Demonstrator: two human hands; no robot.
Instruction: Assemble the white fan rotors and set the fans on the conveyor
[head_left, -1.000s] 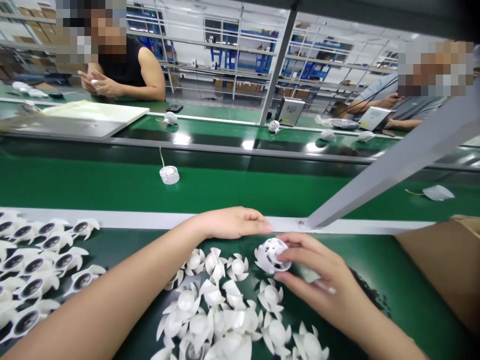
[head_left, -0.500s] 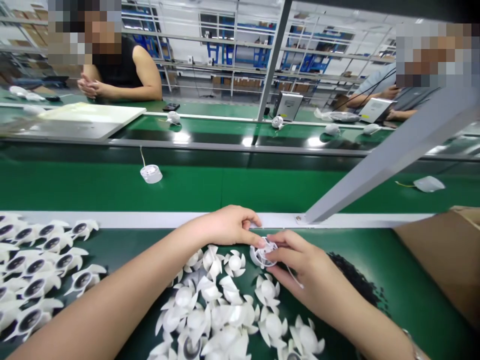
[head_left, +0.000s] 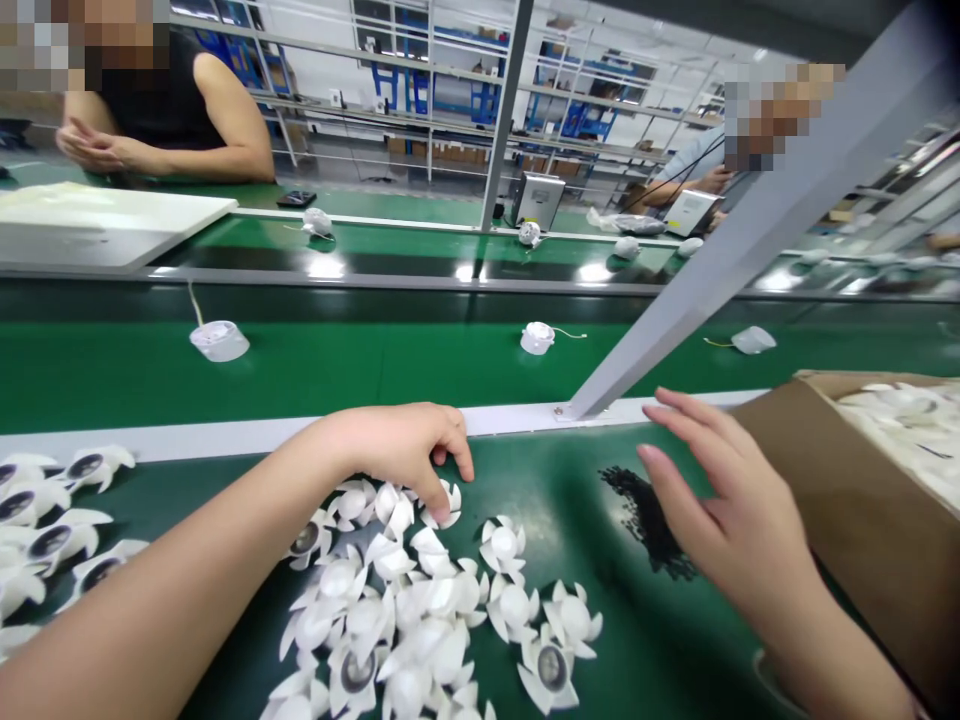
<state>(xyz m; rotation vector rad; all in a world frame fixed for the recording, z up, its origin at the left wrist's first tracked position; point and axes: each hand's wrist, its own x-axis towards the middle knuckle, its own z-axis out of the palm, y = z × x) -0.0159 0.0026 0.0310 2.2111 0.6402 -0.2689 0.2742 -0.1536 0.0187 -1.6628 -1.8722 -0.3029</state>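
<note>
Head view shows white, curved-bladed fan wheels (head_left: 436,598).

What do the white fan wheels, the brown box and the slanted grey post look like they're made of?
White fan wheels: probably moulded plastic, slightly glossy; thin, smooth blades carry soft highlights.
Brown box: likely cardboard; matt, with flat, thin walls.
Slanted grey post: perhaps painted metal; smooth, straight-edged, evenly coloured.
</note>
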